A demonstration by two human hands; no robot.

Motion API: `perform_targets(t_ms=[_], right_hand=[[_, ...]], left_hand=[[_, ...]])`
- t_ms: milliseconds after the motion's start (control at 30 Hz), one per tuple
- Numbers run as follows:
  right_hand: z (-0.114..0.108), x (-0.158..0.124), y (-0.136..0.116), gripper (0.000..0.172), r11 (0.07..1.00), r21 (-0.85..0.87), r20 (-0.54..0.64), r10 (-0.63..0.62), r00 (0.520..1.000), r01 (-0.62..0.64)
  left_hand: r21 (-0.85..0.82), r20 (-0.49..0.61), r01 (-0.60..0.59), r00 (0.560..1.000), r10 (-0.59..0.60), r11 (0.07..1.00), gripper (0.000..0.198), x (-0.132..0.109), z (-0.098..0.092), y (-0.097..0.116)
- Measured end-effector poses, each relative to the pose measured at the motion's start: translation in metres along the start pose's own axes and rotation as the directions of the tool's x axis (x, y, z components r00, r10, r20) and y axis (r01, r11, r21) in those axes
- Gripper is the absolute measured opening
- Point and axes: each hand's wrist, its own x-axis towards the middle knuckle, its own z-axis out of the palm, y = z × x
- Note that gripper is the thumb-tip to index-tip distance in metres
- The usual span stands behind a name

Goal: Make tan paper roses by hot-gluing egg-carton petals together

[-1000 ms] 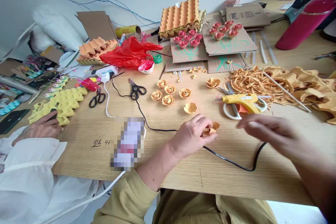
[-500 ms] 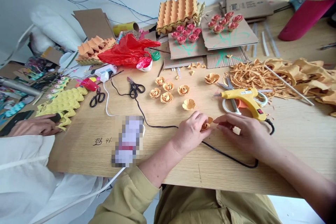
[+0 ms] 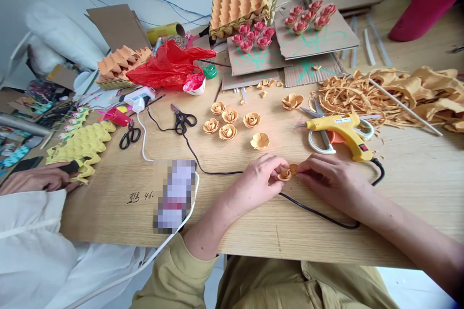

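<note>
At the left of the table, white sleeve: a co-worker's, near a yellow egg tray.
Phone: flat on the wood, its screen blurred out, a white cable passing its right side.
Scissors: black-handled, lying beyond the phone.
Rolled flowers: five in a loose cluster, each with a curled centre.
Petal cup: open-faced, apart from the cluster and nearer the front edge.
Left hand: thumb and fingers bent in around the left side of a small orange flower, the gap between them filled by it.
Flower: low over the table, between the two hands, at the tips of the left fingers, a rolled centre showing and one petal standing up on the right.
Right hand: thumb and fingertips brought together at that right petal, pinching its edge.
Glue gun: yellow, resting across white-handled shears, just beyond the right hand.
Shreds: orange, heaped behind the glue gun.
</note>
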Motion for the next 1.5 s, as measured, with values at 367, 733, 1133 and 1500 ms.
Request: perform_targets(t_ms=[367,733,1133,1500], right_hand=[[0.002,-0.002,-0.004,0.008,0.999,0.023,0.023,0.027,0.999,-0.027],[0.005,-0.003,-0.003,0.015,1.0,-0.003,0.037,0.012,0.999,-0.012],[0.004,-0.002,-0.004,0.017,0.999,0.015,0.062,0.034,0.997,-0.035],[0.006,-0.003,-0.004,0.018,1.0,0.023,0.057,0.017,0.998,-0.018]], left_hand=[[0.065,-0.047,0.006,0.999,-0.003,0.998,0.02,-0.003,0.011,0.004],[0.05,-0.045,0.035,0.998,-0.033,0.998,0.02,-0.002,0.012,0.006],[0.09,-0.051,0.037,0.998,-0.033,0.995,0.02,-0.002,0.015,0.005],[0.119,-0.07,0.03,0.997,-0.022,0.992,0.018,-0.004,0.018,0.004]])
